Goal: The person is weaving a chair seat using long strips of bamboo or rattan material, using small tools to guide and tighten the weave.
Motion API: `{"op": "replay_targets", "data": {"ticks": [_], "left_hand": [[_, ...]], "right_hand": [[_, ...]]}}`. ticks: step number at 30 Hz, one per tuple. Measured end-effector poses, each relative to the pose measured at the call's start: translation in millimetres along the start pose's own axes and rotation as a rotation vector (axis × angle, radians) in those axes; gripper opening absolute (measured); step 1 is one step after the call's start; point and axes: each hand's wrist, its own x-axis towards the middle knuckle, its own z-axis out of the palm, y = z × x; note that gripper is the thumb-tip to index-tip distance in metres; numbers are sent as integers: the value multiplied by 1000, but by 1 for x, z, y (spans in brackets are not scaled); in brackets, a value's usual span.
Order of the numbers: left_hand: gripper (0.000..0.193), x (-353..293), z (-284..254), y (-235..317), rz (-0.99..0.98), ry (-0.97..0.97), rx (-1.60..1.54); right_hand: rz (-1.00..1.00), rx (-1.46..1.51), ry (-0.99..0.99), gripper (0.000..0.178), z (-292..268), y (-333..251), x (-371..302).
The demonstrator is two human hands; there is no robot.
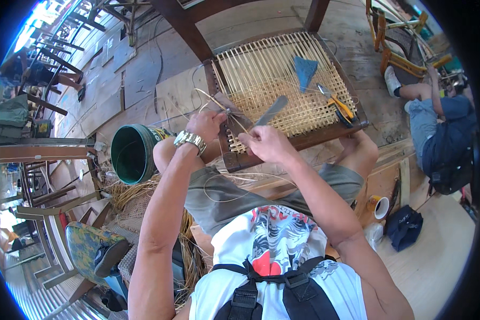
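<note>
A wooden chair with a half-woven cane seat (282,101) rests over my knees, its side rail toward me. My left hand (205,125), with a gold watch on its wrist, pinches a pale cane strand (210,97) at the left edge of the seat. A small dark object is by those fingertips, too small to name. Beside it, my right hand (269,143) is closed on the strand's nearer end. Lying on the weave are a flat metal blade (272,110), pliers with orange and black handles (338,106) and a blue triangular piece (305,72).
A dark green bucket (129,154) stands left of my knee, with loose cane fibres (130,194) beside it. A cup (377,207) and dark cap (404,226) lie at right. Another person (442,128) sits at right by a rattan chair frame (397,58). More furniture frames stand left.
</note>
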Motion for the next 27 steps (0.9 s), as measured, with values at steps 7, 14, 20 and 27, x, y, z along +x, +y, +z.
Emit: {"op": "replay_targets", "data": {"ticks": [7,14,20,27], "left_hand": [[42,1,-5,3,-31,-20,-23],[44,15,8,2,21,41,73],[44,7,5,-8,-1,79,81],[45,10,8,-6,-14,25,31]], "right_hand": [[115,192,201,45,35,5,34],[-139,-22,342,38,34,25,18],[2,30,291,39,6,102,-138],[-508,-398,574,48,-74,29,-140]]}}
